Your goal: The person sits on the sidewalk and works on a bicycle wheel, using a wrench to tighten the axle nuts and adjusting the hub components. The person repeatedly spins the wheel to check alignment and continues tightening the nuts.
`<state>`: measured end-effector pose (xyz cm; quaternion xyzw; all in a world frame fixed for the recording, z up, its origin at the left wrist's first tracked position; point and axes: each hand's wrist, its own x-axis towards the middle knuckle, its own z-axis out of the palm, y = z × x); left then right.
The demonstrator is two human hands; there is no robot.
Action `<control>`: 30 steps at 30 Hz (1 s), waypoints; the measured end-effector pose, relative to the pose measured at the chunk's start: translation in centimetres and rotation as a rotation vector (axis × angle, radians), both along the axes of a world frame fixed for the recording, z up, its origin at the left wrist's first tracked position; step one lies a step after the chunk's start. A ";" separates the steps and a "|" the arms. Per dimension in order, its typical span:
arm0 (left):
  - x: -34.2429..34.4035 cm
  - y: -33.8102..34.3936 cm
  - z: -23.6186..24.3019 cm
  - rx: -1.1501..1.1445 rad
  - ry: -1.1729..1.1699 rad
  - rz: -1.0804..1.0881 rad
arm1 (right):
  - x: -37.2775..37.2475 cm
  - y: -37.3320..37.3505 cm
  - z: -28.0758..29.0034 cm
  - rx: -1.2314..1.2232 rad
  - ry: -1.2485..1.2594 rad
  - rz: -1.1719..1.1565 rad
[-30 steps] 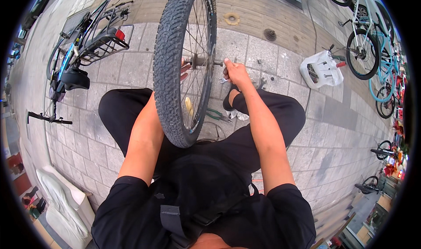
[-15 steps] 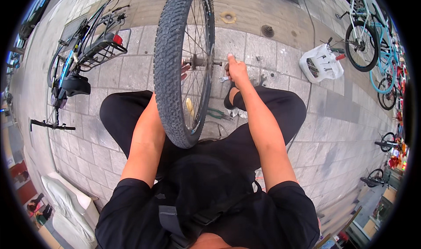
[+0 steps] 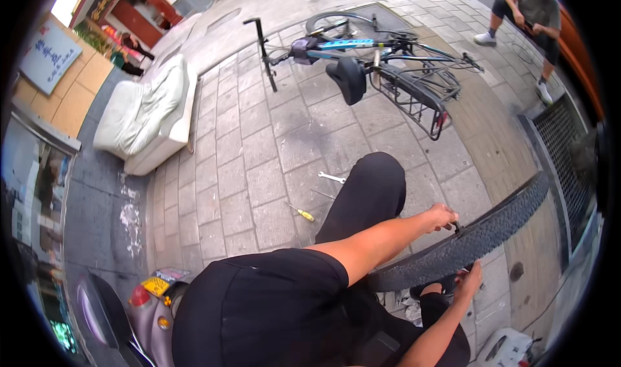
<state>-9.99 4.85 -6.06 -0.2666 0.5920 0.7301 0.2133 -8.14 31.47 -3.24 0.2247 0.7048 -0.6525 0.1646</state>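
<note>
A: How is the left hand (image 3: pixel 441 217) held?
B: Its fingers are partly curled, with the fingertips set right at a dark metal axle end (image 3: pixel 458 228); whether that end is gripped cannot be told.
A: And the right hand (image 3: pixel 470 283)?
B: Its fingers are loosely bent; anything pinched in them is too small to be made out.
A: What is found between the two?
B: A bicycle wheel with a black, knobbly rubber tyre (image 3: pixel 479 245) is seen there, tilted, with one hand at each side.
A: What is placed near them?
B: A bent knee in black cloth (image 3: pixel 376 183) is seen left of the left hand. Farther left, a silver metal spanner (image 3: pixel 332 177) and a screwdriver with a yellow handle (image 3: pixel 305 215) are laid on grey stone paving (image 3: pixel 278 121). Below the right hand, a white plastic container (image 3: pixel 506 346) is partly cut off by the view's edge.
A: And farther out?
B: Beyond the left hand, a blue-and-black bicycle with a rear rack (image 3: pixel 349 44) is seen. Well to its left, a cream padded sofa (image 3: pixel 173 131) is placed. Far beyond both hands, a seated person in a grey top (image 3: pixel 542 8) is seen.
</note>
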 end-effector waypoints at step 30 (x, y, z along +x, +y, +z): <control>-0.1 1.3 -0.1 0.009 0.030 0.344 | -1.6 4.5 -5.3 -0.155 -0.020 0.130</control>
